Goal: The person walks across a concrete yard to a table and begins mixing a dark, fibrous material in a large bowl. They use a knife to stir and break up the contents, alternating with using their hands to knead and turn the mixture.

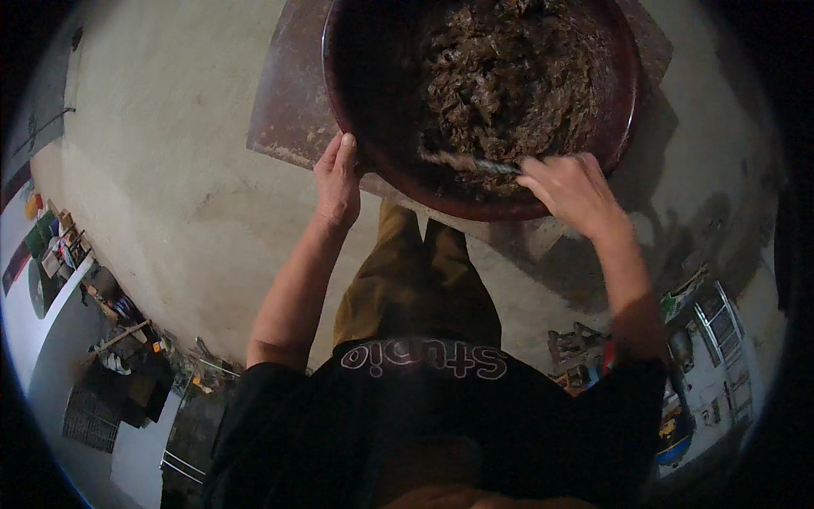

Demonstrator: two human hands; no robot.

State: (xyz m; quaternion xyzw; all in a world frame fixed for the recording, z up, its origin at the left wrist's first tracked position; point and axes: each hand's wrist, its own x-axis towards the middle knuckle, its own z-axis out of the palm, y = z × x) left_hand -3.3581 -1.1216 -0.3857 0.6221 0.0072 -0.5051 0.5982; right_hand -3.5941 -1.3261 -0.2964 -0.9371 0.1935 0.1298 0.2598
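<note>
A large dark red round basin [626,137] rests on a worn reddish table. Brown, wet, shredded or leafy material [502,89] lies in it, heaped mostly towards the middle and right. With thumb on the rim, my left hand [340,181] grips the basin's near left edge. My right hand [572,191] is closed round the end of a blurred, slender implement [470,162] at the near right of the basin; its far part lies low over the brown material. What kind of tool it is cannot be told.
The reddish tabletop [289,95] juts out left of the basin and beyond it at right, above a pale concrete floor [172,127]. Mixed household items [60,245] stand along the wall at far left. At lower right are a metal ladder-like frame [722,321] and more clutter.
</note>
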